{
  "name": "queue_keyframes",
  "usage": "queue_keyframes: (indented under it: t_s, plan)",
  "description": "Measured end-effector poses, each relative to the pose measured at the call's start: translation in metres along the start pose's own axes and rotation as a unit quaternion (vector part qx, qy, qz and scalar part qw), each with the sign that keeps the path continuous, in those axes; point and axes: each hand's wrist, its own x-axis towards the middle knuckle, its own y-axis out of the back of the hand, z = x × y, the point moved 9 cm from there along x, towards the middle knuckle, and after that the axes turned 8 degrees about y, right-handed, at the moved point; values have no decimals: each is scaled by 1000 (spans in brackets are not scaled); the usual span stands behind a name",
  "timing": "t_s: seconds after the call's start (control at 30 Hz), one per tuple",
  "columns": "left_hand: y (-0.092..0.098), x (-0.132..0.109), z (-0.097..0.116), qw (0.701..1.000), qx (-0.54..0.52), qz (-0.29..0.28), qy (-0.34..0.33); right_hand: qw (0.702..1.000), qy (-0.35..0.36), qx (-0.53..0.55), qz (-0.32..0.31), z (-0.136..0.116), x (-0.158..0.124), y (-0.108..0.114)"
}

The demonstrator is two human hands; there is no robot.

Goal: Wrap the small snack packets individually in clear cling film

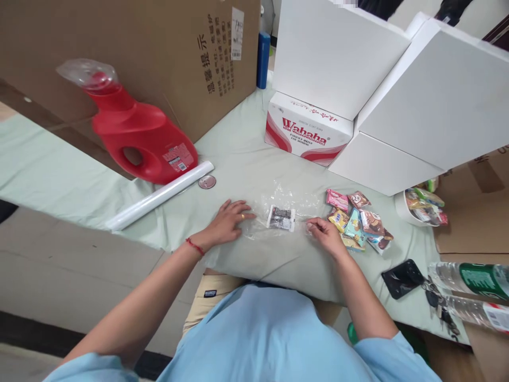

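A sheet of clear plastic film (304, 200) lies spread on the cloth-covered table in front of me. On top of it sits a small dark-and-white snack packet (281, 218). My left hand (227, 223) rests palm down at the film's left side, fingers apart, with a ring and a red wrist string. At the right side, my right hand (324, 233) pinches the film's edge between thumb and fingers. Close beyond the right hand is a pile of small wrapped snacks (360, 223) in pink, brown, yellow and blue.
Left of me are a film roll (163, 196), a round tin (207, 182), a red detergent jug (139, 132) and a cardboard box (159, 48). A Wahaba-style red-and-white carton (306, 130) stands behind. Rightward are a snack tub (405, 209), phone (402, 278), keys (437, 302) and bottles (473, 278).
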Motion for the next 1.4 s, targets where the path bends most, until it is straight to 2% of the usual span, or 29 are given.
queue_keyframes:
  t_s: [0.1,0.23,0.33,0.47,0.53,0.6,0.67,0.7,0.77,0.83,0.9,0.93,1.03,1.13,1.2,1.3,1.4]
  plan:
    - [3,16,-1,999,-23,28,-1,996,-65,52,14,14,15,3]
    - [9,38,-2,992,-88,85,-4,989,-116,85,27,26,23,1]
    - [13,48,-11,979,-146,137,32,990,-129,41,30,33,23,1]
    - [24,50,-31,958,-163,207,109,991,-115,-54,41,39,25,7]
    - [34,39,-41,939,-155,262,159,989,-111,-84,48,41,24,10]
    - [51,13,-44,896,-130,364,218,985,-107,-129,47,40,22,12]
    - [64,-21,-28,848,-86,465,242,975,-105,-193,37,36,17,14]
    - [66,-33,-12,843,-63,485,225,967,-103,-230,32,32,15,16]
    - [57,-40,31,879,-26,457,136,948,-86,-305,45,18,13,25]
    - [38,-35,76,922,-12,387,24,925,-30,-366,92,-8,18,38]
    - [15,-20,106,954,-18,297,-34,909,50,-393,130,-37,31,44]
    - [4,-10,113,966,-23,256,-36,906,86,-393,128,-47,42,41]
    - [-21,21,113,984,-31,174,7,912,130,-386,58,-54,82,16]
    - [-37,40,108,989,-21,140,31,913,93,-397,-4,-34,120,-14]
    - [-43,44,106,991,-7,133,30,917,59,-394,-27,-18,137,-28]
    - [-47,43,106,991,9,135,21,942,11,-332,-52,-2,152,-37]
    - [-48,42,106,991,11,135,15,960,-6,-265,-92,-2,158,-37]
